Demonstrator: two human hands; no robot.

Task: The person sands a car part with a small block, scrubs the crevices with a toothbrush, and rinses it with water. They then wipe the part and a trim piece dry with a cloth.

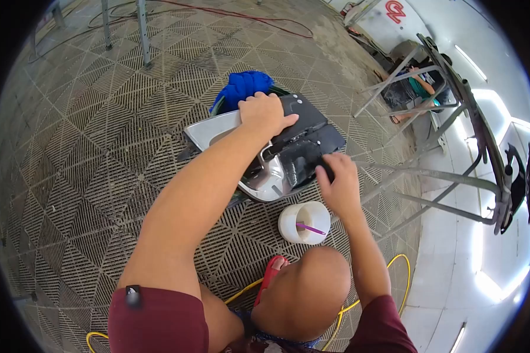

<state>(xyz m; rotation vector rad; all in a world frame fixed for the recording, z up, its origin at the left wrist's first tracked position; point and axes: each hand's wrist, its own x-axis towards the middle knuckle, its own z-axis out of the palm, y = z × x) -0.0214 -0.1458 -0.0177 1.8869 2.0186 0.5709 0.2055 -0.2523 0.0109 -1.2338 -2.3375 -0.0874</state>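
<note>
**Part braced left, dark pad at the black face's edge**

Position: the silver-and-black part (303, 126) lies in front of my knees, above the grated floor (129, 176), on a support that is mostly hidden. A blue cloth (247, 85) is bunched at its far side. The white bucket (285, 226), with a purple stick (318, 230) in it, stands on the near side, below my right wrist.

Left grip (262, 113): half-curled over the part's upper edge, thumb spread toward the black face. Fingertips out of sight; cannot tell whether it pinches or only bears down.

Right grip (341, 179): nearly closed, thumb and fingers about what looks like a small dark pad (327, 169), at the right edge of the black face.

Technique (my judgement): left steadies, right works the surface. Lean the left palm firmly down so the part cannot rock. Lay the pad flat, with even pressure and short strokes; ease off at the rim, where an edge could catch. Go lightly around the raised ridges and pale spots. Mind the right elbow and the bucket: a wide swing might knock it.
</note>
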